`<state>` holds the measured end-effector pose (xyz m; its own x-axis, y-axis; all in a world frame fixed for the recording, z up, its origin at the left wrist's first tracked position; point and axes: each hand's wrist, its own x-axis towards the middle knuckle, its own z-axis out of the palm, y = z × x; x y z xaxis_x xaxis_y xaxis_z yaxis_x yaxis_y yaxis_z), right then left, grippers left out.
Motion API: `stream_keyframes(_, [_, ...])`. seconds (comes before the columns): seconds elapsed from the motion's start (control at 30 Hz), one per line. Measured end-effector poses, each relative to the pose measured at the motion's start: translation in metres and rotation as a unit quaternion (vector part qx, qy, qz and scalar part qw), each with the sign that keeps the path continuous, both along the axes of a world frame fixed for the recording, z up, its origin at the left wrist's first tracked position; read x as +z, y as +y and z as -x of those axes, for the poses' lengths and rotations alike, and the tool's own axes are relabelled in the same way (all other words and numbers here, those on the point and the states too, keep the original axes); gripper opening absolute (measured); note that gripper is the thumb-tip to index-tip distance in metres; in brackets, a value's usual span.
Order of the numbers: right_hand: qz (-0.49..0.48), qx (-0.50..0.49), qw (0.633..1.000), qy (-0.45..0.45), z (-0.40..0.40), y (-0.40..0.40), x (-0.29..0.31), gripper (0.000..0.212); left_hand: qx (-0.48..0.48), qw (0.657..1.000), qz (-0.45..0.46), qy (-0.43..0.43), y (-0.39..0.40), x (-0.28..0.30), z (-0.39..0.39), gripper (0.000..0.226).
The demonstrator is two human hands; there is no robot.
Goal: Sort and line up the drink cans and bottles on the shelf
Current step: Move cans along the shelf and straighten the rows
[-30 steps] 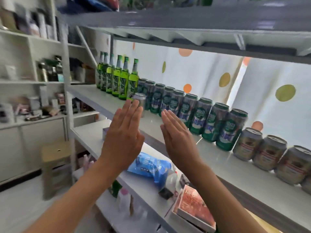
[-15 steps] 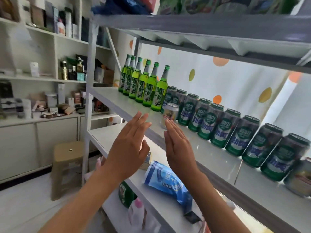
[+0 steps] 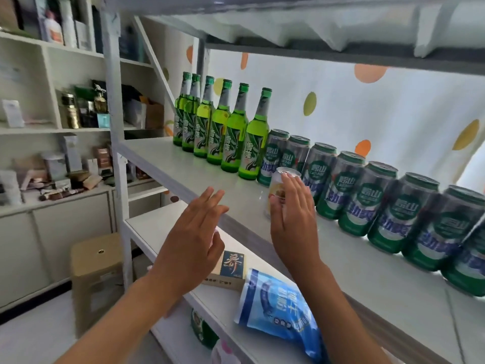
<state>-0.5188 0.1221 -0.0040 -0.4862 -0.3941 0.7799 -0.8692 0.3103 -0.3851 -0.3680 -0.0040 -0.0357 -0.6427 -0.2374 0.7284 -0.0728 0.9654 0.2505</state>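
A: Where's the odd one?

B: The pale can (image 3: pixel 278 191) stands alone at the centre of the frame, on the shelf (image 3: pixel 199 179), in front of the row of green cans (image 3: pixel 351 190) and just right of the green bottles (image 3: pixel 231 132).

A: And the hands?

B: The right hand (image 3: pixel 292 222) is flat against that can's near side, fingers (image 3: pixel 294 185) straight and pressed together, tips at its rim. The left hand (image 3: pixel 193 243) hovers lower left, fingers loosely spread, touching nothing.

A: How would you do it well?

B: I'd curl the right fingers round the can before lifting it; a flat push could tip it into the green row. It doesn't match its neighbours, so it probably belongs elsewhere. Keep the left hand ready to steady the nearest bottle.
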Motion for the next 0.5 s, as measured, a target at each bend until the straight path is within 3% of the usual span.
stream_keyframes(0.17, [0.018, -0.041, 0.998, -0.040, 0.013, -0.021, -0.006, 0.060, -0.026, 0.999, 0.019, -0.008, -0.038, 0.007, 0.033, 0.038])
stream_keyframes(0.5, [0.018, -0.087, 0.995, -0.036, 0.029, -0.040, 0.005, 0.058, -0.110, 0.994, 0.008, 0.014, -0.072, 0.022, 0.096, 0.037])
